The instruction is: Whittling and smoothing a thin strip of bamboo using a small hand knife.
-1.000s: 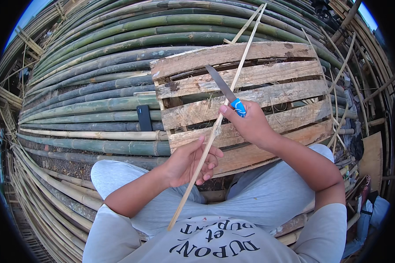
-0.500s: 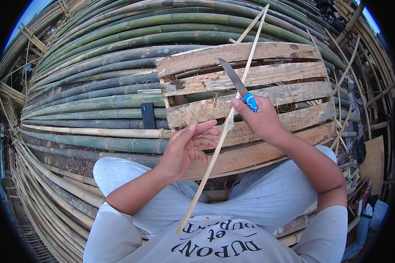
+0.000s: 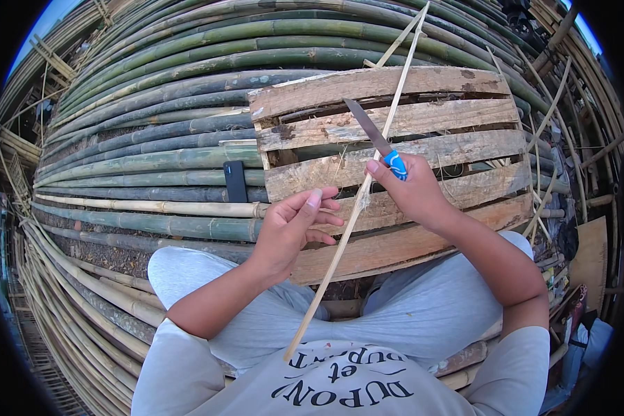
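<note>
A long pale bamboo strip (image 3: pixel 331 262) slants from the near left, against the person's shirt (image 3: pixel 340 378), over the slatted wooden surface (image 3: pixel 312 175) toward the far right. The right hand (image 3: pixel 416 187) grasps it together with a blue-handled knife (image 3: pixel 380 142), while the left hand (image 3: pixel 291 229), empty with fingers loosely bent, hovers just left of it. Farther left, a dark phone (image 3: pixel 235 182) rests on green bamboo poles (image 3: pixel 152 161).
</note>
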Tool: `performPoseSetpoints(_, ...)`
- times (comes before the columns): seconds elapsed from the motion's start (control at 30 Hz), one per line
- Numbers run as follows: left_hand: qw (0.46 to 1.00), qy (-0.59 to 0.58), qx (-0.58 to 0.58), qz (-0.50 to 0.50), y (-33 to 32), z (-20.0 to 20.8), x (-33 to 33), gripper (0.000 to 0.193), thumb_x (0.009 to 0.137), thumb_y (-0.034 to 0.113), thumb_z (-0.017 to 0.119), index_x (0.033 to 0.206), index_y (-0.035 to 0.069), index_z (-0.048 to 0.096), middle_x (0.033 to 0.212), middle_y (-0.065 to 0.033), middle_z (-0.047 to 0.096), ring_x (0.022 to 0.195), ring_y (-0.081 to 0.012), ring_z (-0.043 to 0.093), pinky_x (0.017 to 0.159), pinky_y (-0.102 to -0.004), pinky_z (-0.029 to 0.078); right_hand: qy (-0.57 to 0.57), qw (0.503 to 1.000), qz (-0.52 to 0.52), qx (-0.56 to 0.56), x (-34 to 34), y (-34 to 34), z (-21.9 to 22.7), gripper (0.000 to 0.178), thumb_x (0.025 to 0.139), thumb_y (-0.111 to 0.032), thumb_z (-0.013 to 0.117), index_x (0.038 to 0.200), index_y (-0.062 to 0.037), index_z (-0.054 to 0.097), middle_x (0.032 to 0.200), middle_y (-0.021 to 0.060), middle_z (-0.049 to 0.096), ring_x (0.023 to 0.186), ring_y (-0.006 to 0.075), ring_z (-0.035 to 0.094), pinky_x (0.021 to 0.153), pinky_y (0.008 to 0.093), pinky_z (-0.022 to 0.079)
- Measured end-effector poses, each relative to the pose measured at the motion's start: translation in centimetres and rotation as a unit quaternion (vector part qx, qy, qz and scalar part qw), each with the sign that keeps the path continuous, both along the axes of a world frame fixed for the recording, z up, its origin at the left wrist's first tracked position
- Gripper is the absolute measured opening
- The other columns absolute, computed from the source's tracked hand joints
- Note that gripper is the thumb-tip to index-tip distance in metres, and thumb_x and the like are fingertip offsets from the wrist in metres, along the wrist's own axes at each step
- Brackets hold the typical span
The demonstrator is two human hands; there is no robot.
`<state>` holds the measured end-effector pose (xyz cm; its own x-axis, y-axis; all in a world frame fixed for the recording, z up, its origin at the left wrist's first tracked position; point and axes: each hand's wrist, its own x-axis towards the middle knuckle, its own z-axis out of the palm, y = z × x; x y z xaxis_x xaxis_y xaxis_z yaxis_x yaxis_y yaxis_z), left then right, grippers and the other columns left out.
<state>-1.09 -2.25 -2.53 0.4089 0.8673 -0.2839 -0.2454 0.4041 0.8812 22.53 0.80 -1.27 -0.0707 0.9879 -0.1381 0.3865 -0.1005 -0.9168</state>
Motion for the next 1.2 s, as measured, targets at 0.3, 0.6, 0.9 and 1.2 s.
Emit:
performPoseSetpoints(0.3,0.977,-0.084,-0.147,-0.128,-1.4,0.7,1.2,0.052,0.107,0.044,0.033,0.133,0.001,0.046,0.102,-0.0095,0.063,0.091,-0.0183,0.065,0.070,-0.0315,0.058,-0.007,0.999,0.012,0.034,-0.3,0.1,-0.9,0.041,0.095,-0.039,0.067,0.077,-0.0030,0.062,0.060,-0.0030,0.050,0.058,0.0051,0.044,0.051,0.0274,0.037)
performPoseSetpoints(0.6,0.946,-0.091,-0.261,-0.170,-1.6,1.0,0.5,0.040,0.107,0.049,0.027,0.090,0.016,0.041,0.065,0.0056,0.029,0.046,-0.0046,0.021,0.035,-0.0203,0.015,-0.263,0.926,0.039,0.270,-0.3,-2.3,0.5,0.035,0.099,-0.035,0.054,0.079,-0.0058,0.053,0.060,0.0136,0.058,0.051,0.0293,0.060,0.049,0.0397,0.046)
performPoseSetpoints(0.9,0.943,-0.047,-0.281,-0.173,-1.6,2.2,0.4,0.043,0.106,0.053,0.024,0.085,0.019,0.037,0.062,0.0066,0.025,0.045,-0.0037,0.018,0.036,-0.0215,0.011,-0.406,0.825,0.143,0.366,0.4,-1.3,-0.7,0.032,0.095,-0.030,0.060,0.079,-0.0064,0.047,0.060,0.0110,0.052,0.046,0.0329,0.054,0.043,0.0429,0.043)
performPoseSetpoints(1.2,0.947,-0.034,-0.271,-0.169,-1.7,1.9,0.5,0.044,0.106,0.054,0.023,0.084,0.018,0.036,0.061,0.0063,0.026,0.044,-0.0042,0.018,0.036,-0.0223,0.010,-0.400,0.830,0.148,0.360,0.4,-1.1,-0.6,0.031,0.095,-0.032,0.059,0.079,-0.0069,0.049,0.054,0.0107,0.055,0.046,0.0302,0.058,0.044,0.0406,0.046)
